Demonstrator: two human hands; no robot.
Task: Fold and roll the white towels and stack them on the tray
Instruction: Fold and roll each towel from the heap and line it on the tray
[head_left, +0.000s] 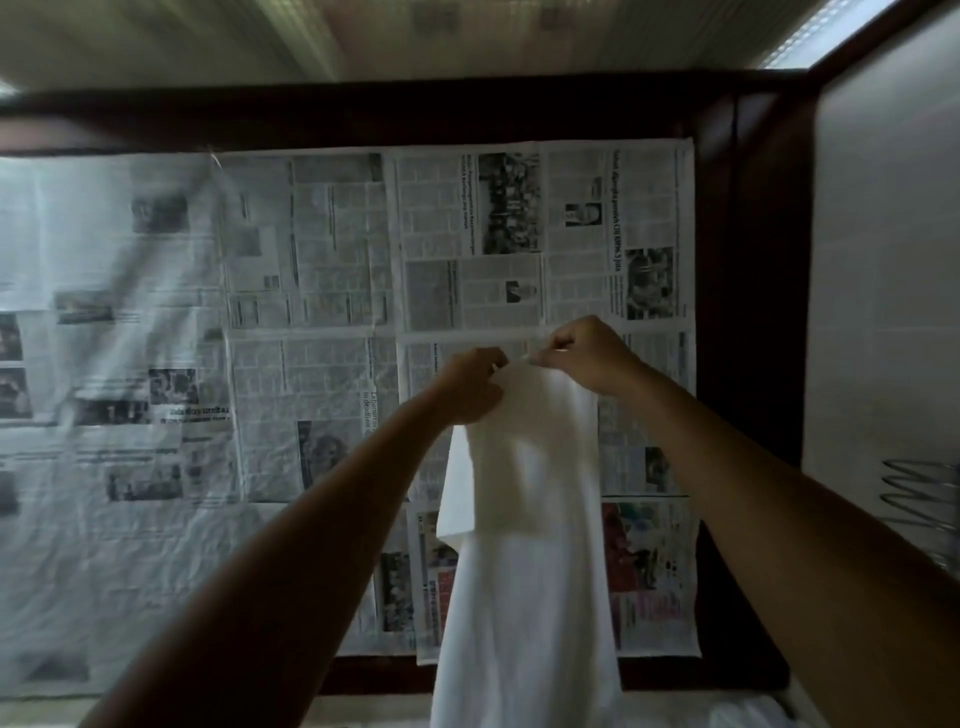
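Left hand (470, 384) and right hand (587, 353) each pinch the top edge of the white towel (524, 519), which hangs above the newspaper-covered desk (311, 260)

spreading across a dark wooden table (748, 322): sheets of newspaper (322, 291). running beside the table on the right: pale tiled floor (883, 260), catching daylight at the far corner.

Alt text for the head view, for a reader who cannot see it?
Both hands, left and right, pinch the top edge of a white towel, holding it up so it hangs down. Behind it, newspaper sheets cover a dark-framed surface.
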